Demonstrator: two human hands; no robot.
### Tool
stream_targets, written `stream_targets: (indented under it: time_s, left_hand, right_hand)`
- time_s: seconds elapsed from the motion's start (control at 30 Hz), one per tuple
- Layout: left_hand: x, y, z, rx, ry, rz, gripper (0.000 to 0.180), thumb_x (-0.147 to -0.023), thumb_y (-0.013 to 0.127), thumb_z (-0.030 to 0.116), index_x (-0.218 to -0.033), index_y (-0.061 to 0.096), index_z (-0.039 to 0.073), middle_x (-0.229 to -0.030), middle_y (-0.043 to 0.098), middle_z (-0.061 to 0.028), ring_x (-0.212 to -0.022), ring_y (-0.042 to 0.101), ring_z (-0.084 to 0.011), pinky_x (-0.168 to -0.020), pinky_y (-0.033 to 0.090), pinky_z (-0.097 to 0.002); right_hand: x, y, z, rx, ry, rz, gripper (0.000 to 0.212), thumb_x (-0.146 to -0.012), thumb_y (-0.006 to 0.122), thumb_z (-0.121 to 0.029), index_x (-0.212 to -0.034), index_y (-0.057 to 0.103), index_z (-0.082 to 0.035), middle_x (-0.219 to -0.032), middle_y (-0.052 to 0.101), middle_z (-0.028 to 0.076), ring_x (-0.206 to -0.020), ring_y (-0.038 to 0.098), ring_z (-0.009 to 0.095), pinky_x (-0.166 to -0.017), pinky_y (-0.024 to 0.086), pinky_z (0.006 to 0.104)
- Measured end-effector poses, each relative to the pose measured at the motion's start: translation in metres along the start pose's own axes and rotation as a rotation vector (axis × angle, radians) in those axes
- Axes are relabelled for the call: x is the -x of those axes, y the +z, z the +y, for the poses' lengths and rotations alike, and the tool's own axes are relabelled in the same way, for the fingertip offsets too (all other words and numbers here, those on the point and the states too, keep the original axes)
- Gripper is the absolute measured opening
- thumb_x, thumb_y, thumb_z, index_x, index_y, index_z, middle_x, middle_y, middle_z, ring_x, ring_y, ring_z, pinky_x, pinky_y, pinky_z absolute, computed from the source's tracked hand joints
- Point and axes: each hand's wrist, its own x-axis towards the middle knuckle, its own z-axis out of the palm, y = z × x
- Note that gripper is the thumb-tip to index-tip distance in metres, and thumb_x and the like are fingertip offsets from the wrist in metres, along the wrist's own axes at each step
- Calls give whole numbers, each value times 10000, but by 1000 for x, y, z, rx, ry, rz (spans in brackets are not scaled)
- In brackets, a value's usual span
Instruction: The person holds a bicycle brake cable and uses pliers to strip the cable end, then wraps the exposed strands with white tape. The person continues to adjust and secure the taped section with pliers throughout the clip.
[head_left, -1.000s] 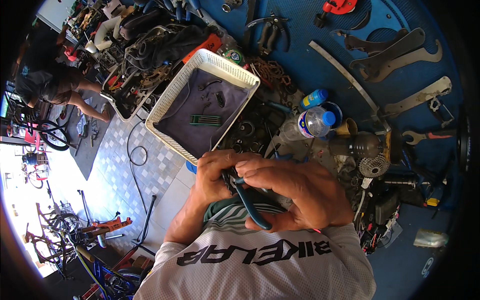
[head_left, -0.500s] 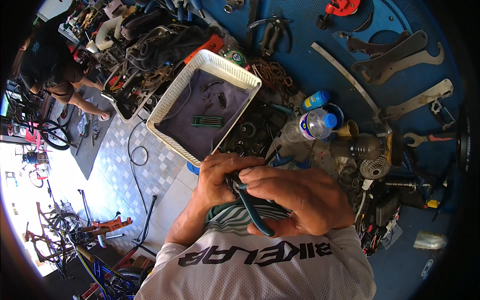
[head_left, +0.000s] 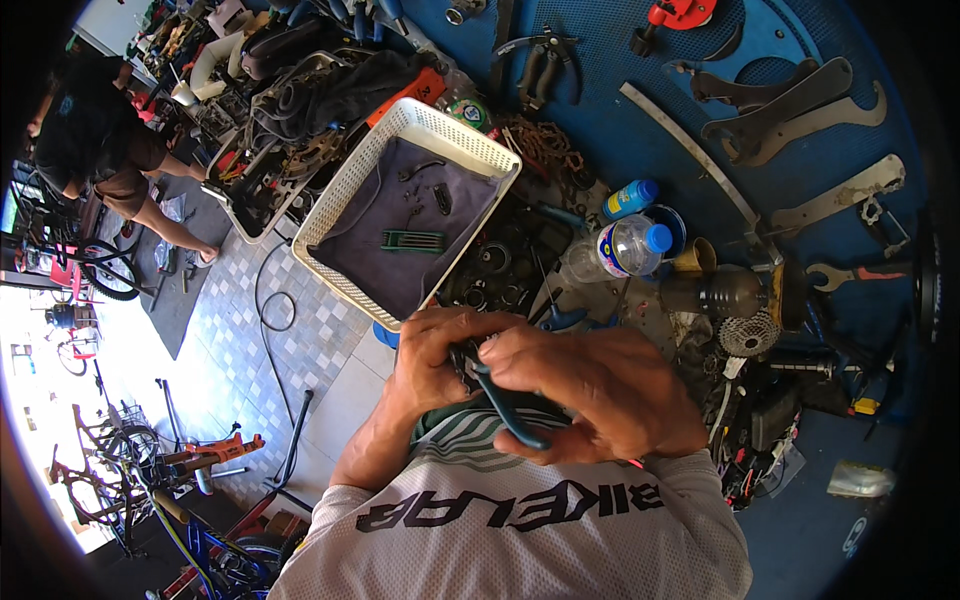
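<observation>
Head view — gripping teal-handled pliers (head_left: 504,410) in right hand (head_left: 612,392), slanted up-left lengthwise toward left hand (head_left: 425,358). Pinching a small dark part (head_left: 460,361) there — touching the pliers or not, cannot tell.

Toward 6 o'clock: tool handle (head_left: 507,416), teal; shirt (head_left: 510,555), white with black lettering. At 11 o'clock: tray (head_left: 450,143), cream, perforated pattern; lining cloth (head_left: 365,230), grey-purple. At 2 o'clock: bottle cap (head_left: 658,237), blue. At 9 o'clock: floor tiles (head_left: 235,325), grey-and-white checkered.
</observation>
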Motion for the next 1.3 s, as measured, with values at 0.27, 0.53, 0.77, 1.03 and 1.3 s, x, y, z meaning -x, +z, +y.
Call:
stream_targets:
  time_s: [0.27, 0.53, 0.77, 1.03, 1.3]
  left_hand:
    - [2, 6, 3, 78, -64, 35, 452, -618, 847, 99, -1053, 774, 2, -948, 791, -137, -847, 781, -311, -772, 599, -367]
    - [0, 10, -1, 49, -145, 6, 309, -693, 920, 183, -926, 775, 40, -802, 756, -87, -686, 743, -265, -637, 551, -340]
    - [-1, 6, 5, 95, -237, -8, 274, -729, 936, 179, -920, 783, 54, -760, 747, -69, -651, 732, -233, -608, 534, -323]
    - [5, 3, -9, 70, -144, -19, 322, -706, 901, 180, -957, 780, 18, -798, 761, -101, -689, 756, -249, -635, 559, -320]
    - [5, 1, -10, 135, -13, 43, 401, -701, 882, 213, -1017, 779, -13, -878, 784, -134, -765, 781, -273, -689, 596, -342]
  right_hand:
    - [0, 10, 7, 33, -9, 145, 699, -737, 968, -395, -1168, 636, 44, -1065, 764, 196, -941, 793, 302, -779, 664, 356]
    - [-9, 10, 16, 58, -75, 199, 858, -688, 965, -554, -1175, 621, 62, -1043, 762, 196, -860, 787, 280, -719, 652, 350]
    - [-9, 4, 16, -52, 3, 113, 816, -725, 968, -486, -1223, 617, 57, -1104, 756, 207, -888, 783, 291, -733, 651, 360]
    - [-5, -3, 9, -240, 62, 163, 813, -715, 994, -402, -1267, 590, 38, -1127, 746, 221, -1004, 776, 310, -798, 656, 377]
    - [-2, -18, -1, -245, 59, 88, 736, -735, 986, -360, -1227, 604, 34, -1150, 742, 258, -1034, 773, 354, -852, 652, 413]
